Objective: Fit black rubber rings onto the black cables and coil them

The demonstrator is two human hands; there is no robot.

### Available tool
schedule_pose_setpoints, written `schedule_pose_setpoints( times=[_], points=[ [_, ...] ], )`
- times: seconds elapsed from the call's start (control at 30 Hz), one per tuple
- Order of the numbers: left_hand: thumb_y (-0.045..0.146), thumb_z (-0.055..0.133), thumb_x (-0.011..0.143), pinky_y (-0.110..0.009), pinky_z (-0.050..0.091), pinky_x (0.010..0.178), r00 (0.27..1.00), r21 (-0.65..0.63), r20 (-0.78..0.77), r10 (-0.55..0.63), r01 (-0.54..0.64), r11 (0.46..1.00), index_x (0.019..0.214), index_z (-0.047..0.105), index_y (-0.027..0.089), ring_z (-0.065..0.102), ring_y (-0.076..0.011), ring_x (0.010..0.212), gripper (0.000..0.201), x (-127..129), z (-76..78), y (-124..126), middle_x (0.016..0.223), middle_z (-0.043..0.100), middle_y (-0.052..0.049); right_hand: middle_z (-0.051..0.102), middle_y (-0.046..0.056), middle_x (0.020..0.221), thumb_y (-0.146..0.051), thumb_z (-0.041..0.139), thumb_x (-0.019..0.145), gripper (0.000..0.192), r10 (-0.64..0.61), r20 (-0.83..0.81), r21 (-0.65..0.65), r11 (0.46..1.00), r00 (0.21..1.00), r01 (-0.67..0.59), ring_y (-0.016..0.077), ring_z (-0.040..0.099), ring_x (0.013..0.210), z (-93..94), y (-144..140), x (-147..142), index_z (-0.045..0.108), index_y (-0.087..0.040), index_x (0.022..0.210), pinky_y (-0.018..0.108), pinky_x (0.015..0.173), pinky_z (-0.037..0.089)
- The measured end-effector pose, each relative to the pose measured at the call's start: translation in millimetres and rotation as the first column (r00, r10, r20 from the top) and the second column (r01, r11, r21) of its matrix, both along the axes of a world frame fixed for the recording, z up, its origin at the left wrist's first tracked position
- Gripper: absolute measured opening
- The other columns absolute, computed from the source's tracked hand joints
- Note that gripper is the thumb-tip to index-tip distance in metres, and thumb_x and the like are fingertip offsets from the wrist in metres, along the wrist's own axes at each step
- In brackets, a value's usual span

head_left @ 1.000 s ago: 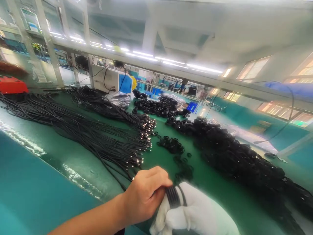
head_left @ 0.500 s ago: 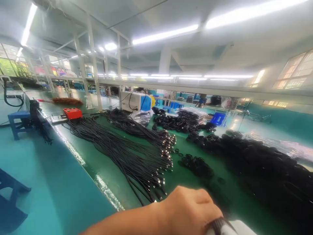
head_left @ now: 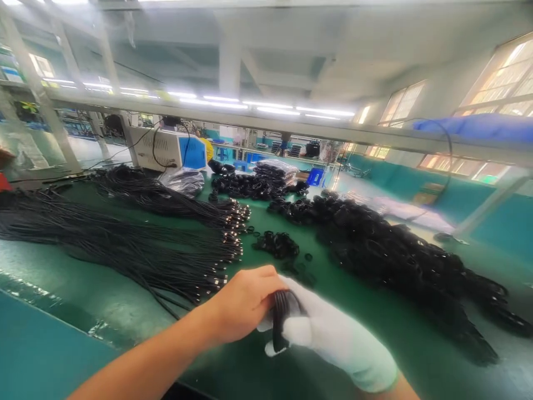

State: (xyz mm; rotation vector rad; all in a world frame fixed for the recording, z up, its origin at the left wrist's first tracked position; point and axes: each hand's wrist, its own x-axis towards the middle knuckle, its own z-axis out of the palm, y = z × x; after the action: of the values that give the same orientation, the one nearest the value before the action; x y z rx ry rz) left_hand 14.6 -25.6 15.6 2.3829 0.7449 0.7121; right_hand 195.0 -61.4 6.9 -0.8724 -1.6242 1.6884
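A coiled black cable [head_left: 283, 314] is held between both hands above the green table [head_left: 233, 372]. My left hand [head_left: 245, 303], bare, pinches the top of the coil with its thumb and fingers. In a white glove, my right hand [head_left: 308, 328] wraps round the coil from the right, thumb across its front. The cable's ends are hidden in the hands. Left of the hands lies a spread of long straight black cables [head_left: 125, 250], their metal plugs pointing right. Just beyond the hands sits a small group of coiled cables [head_left: 277, 244].
A large heap of black coils [head_left: 375, 239] covers the right side of the table. Farther back are more coils [head_left: 250, 186], a clear plastic bag [head_left: 183, 180] and a white and blue machine [head_left: 166, 147]. A shelf beam [head_left: 266, 125] crosses above the table.
The view has swung to the right. My gloved hand, barely visible at the bottom edge before, now shows fully, and the coiled cable between both hands has come into sight.
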Motion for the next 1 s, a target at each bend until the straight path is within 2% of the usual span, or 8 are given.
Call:
schedule_pose_setpoints(
  times=[0.1, 0.27, 0.33, 0.47, 0.57, 0.73, 0.87, 1.0],
  points=[
    [0.002, 0.04, 0.081, -0.018, 0.043, 0.068, 1.0, -0.036, -0.014, 0.028, -0.028, 0.999, 0.092, 0.065, 0.022, 0.054, -0.0101, 0.074, 0.034, 1.1, -1.9, 1.5, 0.084, 0.057, 0.001, 0.06, 0.009, 0.097, -0.03, 0.07, 0.071, 0.047, 0.072, -0.237, -0.148, 0.983, 0.969, -0.109, 0.0248, 0.061, 0.089, -16.3, 11.5, -6.7, 0.052, -0.015, 0.112, 0.045, 0.074, 0.054],
    [0.005, 0.04, 0.081, -0.02, 0.043, 0.066, 0.992, -0.098, -0.025, 0.12, -0.122, 0.988, 0.083, 0.066, 0.02, 0.054, -0.0106, 0.073, 0.03, 5.6, -5.8, 11.1, 0.08, 0.057, 0.001, 0.064, 0.011, 0.091, -0.022, 0.074, 0.067, 0.051, -0.04, -0.233, -0.215, 0.977, 0.972, -0.011, 0.0259, 0.065, 0.084, -33.1, 20.1, -9.9, 0.052, -0.012, 0.112, 0.048, 0.075, 0.054],
    [0.008, 0.045, 0.079, -0.02, 0.044, 0.063, 0.987, -0.212, 0.021, 0.16, -0.152, 0.965, 0.088, 0.064, 0.02, 0.054, -0.0108, 0.071, 0.024, 7.9, -9.9, 16.1, 0.081, 0.057, 0.001, 0.062, 0.012, 0.098, -0.024, 0.072, 0.07, 0.047, -0.048, -0.292, -0.239, 0.971, 0.955, -0.024, 0.0262, 0.064, 0.088, -35.2, 22.2, -6.8, 0.053, -0.013, 0.112, 0.046, 0.075, 0.054],
    [0.016, 0.05, 0.078, -0.02, 0.045, 0.052, 0.963, -0.471, 0.134, 0.236, -0.147, 0.87, 0.096, 0.056, 0.02, 0.055, -0.0095, 0.058, 0.019, 14.2, -22.4, 24.2, 0.075, 0.056, 0.003, 0.058, 0.014, 0.107, -0.03, 0.069, 0.074, 0.038, -0.046, -0.373, -0.309, 0.948, 0.927, -0.077, 0.0246, 0.065, 0.088, -41.2, 28.1, 2.7, 0.058, -0.014, 0.107, 0.043, 0.071, 0.056],
    [0.017, 0.051, 0.077, -0.021, 0.045, 0.053, 0.941, -0.462, 0.12, 0.317, -0.23, 0.857, 0.081, 0.056, 0.019, 0.056, -0.0111, 0.058, 0.007, 20.6, -30.6, 26.5, 0.066, 0.057, 0.003, 0.059, 0.013, 0.105, -0.031, 0.068, 0.075, 0.036, -0.077, -0.35, -0.325, 0.945, 0.933, -0.044, 0.0237, 0.064, 0.088, -47.2, 31.4, 6.2, 0.059, -0.014, 0.106, 0.041, 0.069, 0.056],
    [0.018, 0.054, 0.073, -0.019, 0.04, 0.044, 0.912, -0.572, 0.103, 0.397, -0.272, 0.774, 0.081, 0.052, 0.019, 0.053, -0.0097, 0.049, 0.008, 29.4, -35.6, 24.3, 0.061, 0.055, 0.005, 0.062, 0.012, 0.095, -0.032, 0.068, 0.074, 0.035, -0.112, -0.329, -0.278, 0.961, 0.938, 0.017, 0.0227, 0.061, 0.088, -51.9, 30.4, 1.1, 0.062, -0.011, 0.101, 0.039, 0.069, 0.056],
    [0.018, 0.056, 0.072, -0.019, 0.038, 0.046, 0.899, -0.486, 0.019, 0.438, -0.375, 0.79, 0.074, 0.05, 0.02, 0.051, -0.01, 0.052, 0.007, 31.0, -42.1, 25.8, 0.06, 0.055, 0.005, 0.062, 0.01, 0.09, -0.031, 0.07, 0.072, 0.034, -0.146, -0.31, -0.302, 0.952, 0.939, 0.049, 0.0204, 0.061, 0.083, -54.7, 28.2, -6.6, 0.062, -0.01, 0.097, 0.038, 0.069, 0.056],
    [0.013, 0.053, 0.07, -0.019, 0.035, 0.046, 0.9, -0.432, -0.063, 0.431, -0.414, 0.801, 0.078, 0.052, 0.02, 0.053, -0.0112, 0.054, 0.01, 28.4, -47.9, 29.7, 0.061, 0.057, 0.004, 0.061, 0.006, 0.077, -0.022, 0.066, 0.072, 0.025, -0.143, -0.187, -0.282, 0.956, 0.972, 0.086, 0.0158, 0.061, 0.067, -53.5, 27.3, -11.3, 0.059, -0.011, 0.093, 0.03, 0.057, 0.055]
  ],
)
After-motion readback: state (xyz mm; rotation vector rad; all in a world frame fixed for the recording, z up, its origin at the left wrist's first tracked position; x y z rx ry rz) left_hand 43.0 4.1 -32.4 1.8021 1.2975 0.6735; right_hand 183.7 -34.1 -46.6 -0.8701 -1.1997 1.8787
